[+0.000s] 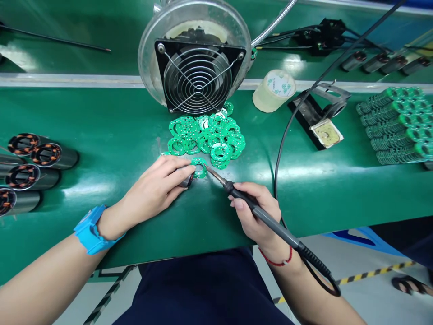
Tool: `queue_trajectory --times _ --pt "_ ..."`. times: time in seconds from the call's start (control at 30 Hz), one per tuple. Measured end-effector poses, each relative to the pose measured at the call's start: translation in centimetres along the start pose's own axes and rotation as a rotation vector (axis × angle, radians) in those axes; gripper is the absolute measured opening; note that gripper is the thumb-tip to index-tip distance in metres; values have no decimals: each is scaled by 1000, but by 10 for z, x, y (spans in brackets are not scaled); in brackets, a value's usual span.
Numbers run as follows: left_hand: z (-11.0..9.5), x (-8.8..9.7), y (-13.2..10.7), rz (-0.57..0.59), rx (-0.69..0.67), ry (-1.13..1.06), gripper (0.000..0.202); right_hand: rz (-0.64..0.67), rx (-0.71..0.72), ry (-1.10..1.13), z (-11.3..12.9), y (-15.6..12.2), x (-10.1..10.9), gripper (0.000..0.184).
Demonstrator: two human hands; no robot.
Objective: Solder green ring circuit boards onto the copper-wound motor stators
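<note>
My left hand (157, 187), with a blue wrist strap (90, 229), is closed around a small metal stator (188, 180) lying on the green bench, topped by a green ring-shaped circuit board (199, 167). My right hand (255, 212) grips a black soldering iron (257, 212) like a pen. Its metal tip touches the right edge of the green board. A heap of the same green ring boards (208, 137) lies just behind.
A fume fan with a wire grille (199, 76) stands behind the heap. A tape roll (274, 90) and an iron stand with a sponge (326, 132) sit to the right. Wound stators (30, 169) lie at left; stators fitted with green boards (397, 124) are stacked at right.
</note>
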State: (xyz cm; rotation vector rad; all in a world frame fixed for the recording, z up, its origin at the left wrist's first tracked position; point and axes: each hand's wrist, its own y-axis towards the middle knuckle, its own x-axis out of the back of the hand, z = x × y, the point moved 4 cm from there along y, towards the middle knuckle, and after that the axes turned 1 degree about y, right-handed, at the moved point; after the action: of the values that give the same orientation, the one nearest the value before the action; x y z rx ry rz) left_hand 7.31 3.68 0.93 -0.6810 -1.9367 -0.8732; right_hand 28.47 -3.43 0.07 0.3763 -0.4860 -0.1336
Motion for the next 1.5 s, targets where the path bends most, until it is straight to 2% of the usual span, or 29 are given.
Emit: queue_trajectory --times 0.17,0.3,0.4,0.5,0.6,0.67,0.73,0.83,0.87,0.9,0.97,1.03,1.1,1.17,1.27,1.4,1.5 --pt "1 0 -1 2 32 -27 26 74 14 69 2 2 -6 35" --pt "5 2 -6 -45 215 -168 31 168 -119 56 3 8 -12 37" --pt "5 1 -13 -80 358 -371 38 174 -230 42 6 13 -22 35" --pt "-1 -6 -21 -72 442 -611 48 109 -282 166 13 16 -37 40" --pt "-5 -13 -25 -86 537 -804 57 -72 -291 304 19 16 -46 37" --pt "-6 -16 -24 -76 590 -847 56 -148 -293 362 19 17 -47 36" --pt "-7 -16 -22 -19 608 -768 50 -57 -297 396 18 21 -49 34" --pt "-9 -11 -20 83 576 -551 42 238 -267 329 18 27 -53 31" --pt "-8 -9 -21 110 565 -516 43 284 -232 258 18 27 -52 32" --pt "-7 -7 -21 134 556 -514 44 283 -181 169 20 28 -51 35" --pt "-2 -4 -23 166 538 -591 51 188 -57 -27 27 25 -48 42" --pt "5 1 -24 148 521 -713 50 109 70 -183 36 19 -48 51" --pt "12 4 -24 113 534 -822 34 124 173 -278 43 12 -53 55" --pt "18 4 -23 92 589 -878 14 201 236 -323 46 9 -60 55" --pt "20 3 -19 60 662 -898 10 308 191 -306 42 12 -63 50" --pt "17 1 -16 22 682 -927 11 433 82 -216 34 22 -59 46" --pt "14 -2 -14 28 685 -897 11 476 117 -192 32 27 -55 51"
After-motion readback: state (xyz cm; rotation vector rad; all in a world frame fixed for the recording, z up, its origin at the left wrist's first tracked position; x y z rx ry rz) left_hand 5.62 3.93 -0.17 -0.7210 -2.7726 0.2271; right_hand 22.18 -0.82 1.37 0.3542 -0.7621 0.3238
